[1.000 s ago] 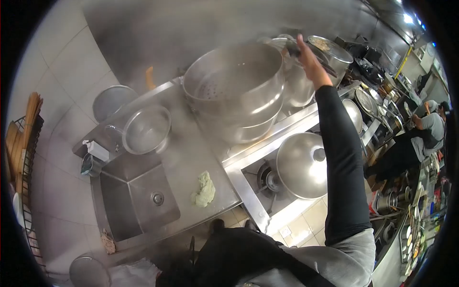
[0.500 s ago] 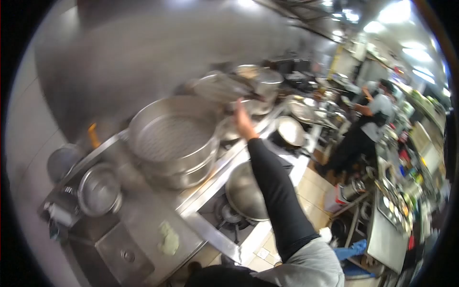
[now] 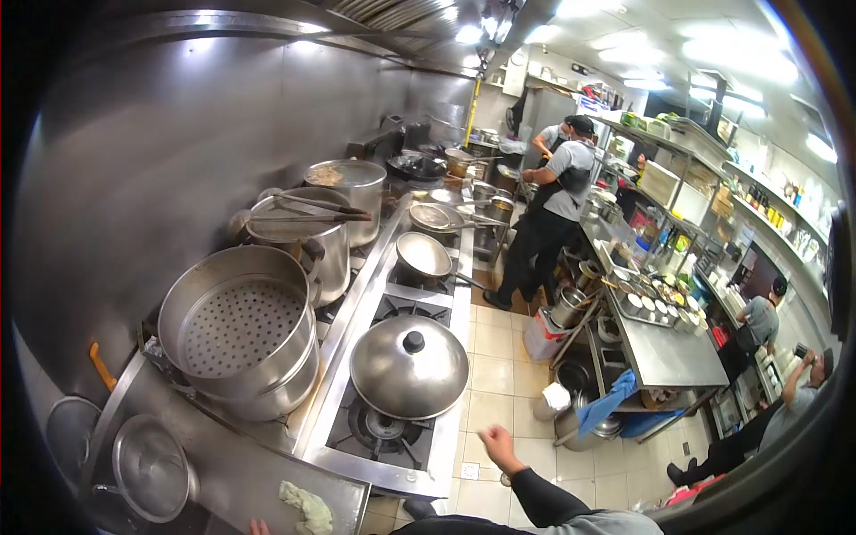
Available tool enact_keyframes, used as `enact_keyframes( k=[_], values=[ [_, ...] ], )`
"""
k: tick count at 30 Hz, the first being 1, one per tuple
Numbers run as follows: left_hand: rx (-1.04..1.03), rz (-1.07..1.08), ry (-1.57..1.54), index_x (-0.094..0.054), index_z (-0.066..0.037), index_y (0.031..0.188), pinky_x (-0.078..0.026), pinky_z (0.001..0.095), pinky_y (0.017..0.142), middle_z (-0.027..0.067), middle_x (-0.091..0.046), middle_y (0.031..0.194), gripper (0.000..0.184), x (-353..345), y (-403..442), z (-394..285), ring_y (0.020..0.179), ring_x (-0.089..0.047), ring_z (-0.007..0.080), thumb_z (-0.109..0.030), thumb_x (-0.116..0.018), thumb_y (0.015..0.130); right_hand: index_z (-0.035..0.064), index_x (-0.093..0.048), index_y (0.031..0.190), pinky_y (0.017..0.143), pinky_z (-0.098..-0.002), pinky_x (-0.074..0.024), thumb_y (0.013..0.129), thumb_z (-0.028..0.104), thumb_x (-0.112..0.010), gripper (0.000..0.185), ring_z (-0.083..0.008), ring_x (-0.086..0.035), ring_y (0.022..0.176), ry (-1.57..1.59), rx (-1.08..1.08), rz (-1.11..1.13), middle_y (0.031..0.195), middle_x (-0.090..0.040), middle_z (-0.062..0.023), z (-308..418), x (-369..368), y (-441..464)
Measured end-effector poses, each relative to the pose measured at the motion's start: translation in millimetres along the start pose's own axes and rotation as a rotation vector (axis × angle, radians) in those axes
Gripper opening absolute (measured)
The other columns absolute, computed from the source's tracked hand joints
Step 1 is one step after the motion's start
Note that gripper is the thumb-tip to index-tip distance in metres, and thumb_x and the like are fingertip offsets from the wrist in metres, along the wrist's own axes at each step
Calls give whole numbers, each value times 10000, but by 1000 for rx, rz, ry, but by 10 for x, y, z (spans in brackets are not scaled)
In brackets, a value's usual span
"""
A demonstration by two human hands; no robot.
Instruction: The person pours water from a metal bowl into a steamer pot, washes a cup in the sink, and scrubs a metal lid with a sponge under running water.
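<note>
My right hand (image 3: 501, 448), in a dark sleeve, is above the tiled floor beside the stove front. Its fingers are curled in and nothing shows in them. Only the fingertips of my left hand (image 3: 259, 527) show at the bottom edge, a little apart, over the steel counter (image 3: 232, 455). They hold nothing visible and are nearest a crumpled pale green cloth (image 3: 306, 508). A domed wok lid (image 3: 410, 366) with a black knob sits on the stove. Left of it stands a large steamer pot (image 3: 236, 330) with a perforated bottom.
Two lidded pots (image 3: 348, 192) (image 3: 308, 236) stand behind the steamer, with tongs (image 3: 321, 208) across the nearer one. A pan (image 3: 423, 256) has its handle toward the aisle. A steel bowl (image 3: 152, 468) is at lower left. Co-workers (image 3: 557, 183) stand farther back and at right.
My right hand has come down from over the pots to above the floor, and its stretched fingers have curled. My left fingertips have appeared. The view has swung up and right.
</note>
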State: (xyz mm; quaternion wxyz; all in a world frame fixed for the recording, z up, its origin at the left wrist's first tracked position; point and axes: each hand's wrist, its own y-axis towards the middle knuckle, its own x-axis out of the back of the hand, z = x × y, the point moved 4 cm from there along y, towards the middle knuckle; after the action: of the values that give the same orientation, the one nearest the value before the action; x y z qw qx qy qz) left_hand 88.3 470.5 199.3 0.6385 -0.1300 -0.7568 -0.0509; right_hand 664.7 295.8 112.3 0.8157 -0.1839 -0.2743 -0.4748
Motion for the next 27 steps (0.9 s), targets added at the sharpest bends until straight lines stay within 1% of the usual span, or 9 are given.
enact_keyframes(
  k=[4, 6, 10, 12, 14, 18, 20, 21, 27],
  values=[
    [-61, 342, 109, -468, -21, 1348, -341, 447, 1064, 209, -398, 1435, 791, 36, 365, -73, 1303, -404, 350, -490, -706, 757, -35, -593, 948, 698, -371, -527, 800, 284, -700, 367, -299, -663, 803, -134, -253, -176, 849, -664, -192, -1850, 175, -859],
    [-101, 391, 213, -466, -11, 1344, -316, 465, 1078, 212, -380, 1446, 844, -195, 451, -26, 1330, -365, 349, -524, -724, 725, -68, -625, 934, 600, -376, -531, 813, 315, -688, 406, -284, -669, 688, -45, -729, 392, 815, -670, -172, -2140, 187, -1383],
    [-158, 429, 312, -468, -11, 1341, -285, 499, 1087, 202, -374, 1454, 884, -552, 546, 31, 1341, -354, 343, -557, -733, 698, -61, -604, 962, 566, -328, -518, 801, 214, -697, 332, -225, -662, 649, -134, -854, 603, 797, -660, -146, -2642, 43, -1631],
    [-2, 522, 188, -414, -16, 1376, -223, 532, 1107, 201, -370, 1457, 969, -756, 591, 187, 1361, -325, 341, -568, -762, 659, -23, -663, 914, 526, -348, -513, 816, 267, -680, 306, -216, -642, 565, -391, -382, 819, 743, -670, -140, -3036, -255, -1496],
    [39, 469, 233, -381, -22, 1394, -250, 524, 1094, 202, -372, 1456, 989, -430, 454, -97, 1344, -348, 358, -547, -778, 656, -11, -694, 719, 554, -380, -512, 828, 412, -617, 443, -251, -649, 568, -388, -381, 832, 612, -649, -121, -2878, -370, -1134],
    [148, 341, 331, -313, -45, 1430, -336, 513, 1041, 248, -369, 1440, 1035, -484, 401, -79, 1270, -422, 416, -453, -836, 636, -5, -677, 683, 581, -396, -512, 810, 440, -623, 466, -264, -634, 548, -126, -282, 580, 645, -663, -137, -2391, -386, -376],
    [175, 310, 163, -520, -69, 1259, -316, 459, 1064, 135, -545, 1290, 799, -591, 413, -29, 1259, -442, 323, -438, -828, 622, 4, -632, 997, 536, -300, -492, 858, 279, -658, 309, -168, -636, 623, -150, -144, 606, 765, -677, -91, -2279, -416, 23],
    [262, 270, 122, -496, -111, 1308, -239, 494, 1109, 112, -513, 1356, 963, -666, 406, 39, 1344, -365, 305, -480, -863, 498, 13, -612, 1024, 541, -302, -493, 862, 257, -656, 296, -169, -635, 639, -15, -248, 607, 795, -668, -91, -2252, -437, 118],
    [256, 330, 109, -365, -173, 1430, -230, 563, 1080, 74, -298, 1524, 1050, -599, 245, -57, 1409, -233, 344, -437, -849, 537, 5, -597, 990, 480, -277, -472, 866, 145, -625, 189, -162, -595, 621, 179, -362, 798, 769, -613, -74, -2101, -368, 533]
  ],
)
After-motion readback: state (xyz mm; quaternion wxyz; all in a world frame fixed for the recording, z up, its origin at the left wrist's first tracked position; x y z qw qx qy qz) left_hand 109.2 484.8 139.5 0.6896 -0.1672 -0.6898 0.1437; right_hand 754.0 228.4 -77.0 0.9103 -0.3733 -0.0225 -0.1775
